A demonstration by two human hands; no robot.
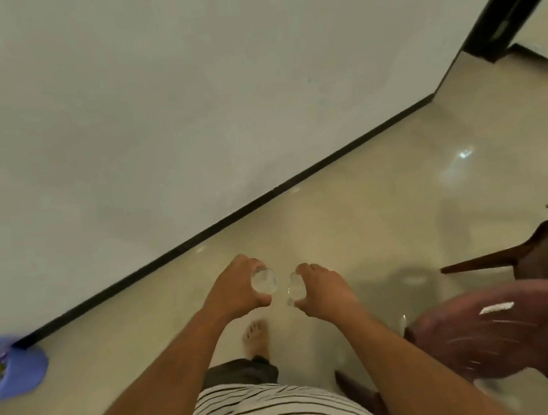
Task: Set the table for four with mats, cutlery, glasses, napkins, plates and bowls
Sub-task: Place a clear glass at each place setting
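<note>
1. We are carrying two clear glasses, one in each of our hands, out in front of our striped shirt [274,414] as we are walking barefoot over the glossy floor [353,215].
2. Our left hand [238,292] is curling its fingers and thumb round the left glass [264,280], whose round mouth is tilting toward the camera, so we judge that we are holding it by its wall to keep our fingers off the rim.
3. Our right hand [322,291] is wrapping round the right glass [294,287] in the same way; this glass is leaning with its mouth toward the other one.
4. The two glasses are sitting near each other but apart, with a gap between them; we judge that we are keeping them separate so that they are not knocking together while we are moving.
5. Each glass is lying on the inner side of its hand, between the two hands and above our bare foot [256,339].
6. No desk is showing here, so we are judging the glasses to be in transit and not yet set down.
7. A dark red plastic chair [509,333] is standing just to our right, blurred, and a blue tub [16,370] of mixed items is sitting by the wall [149,102] at far left.
</note>
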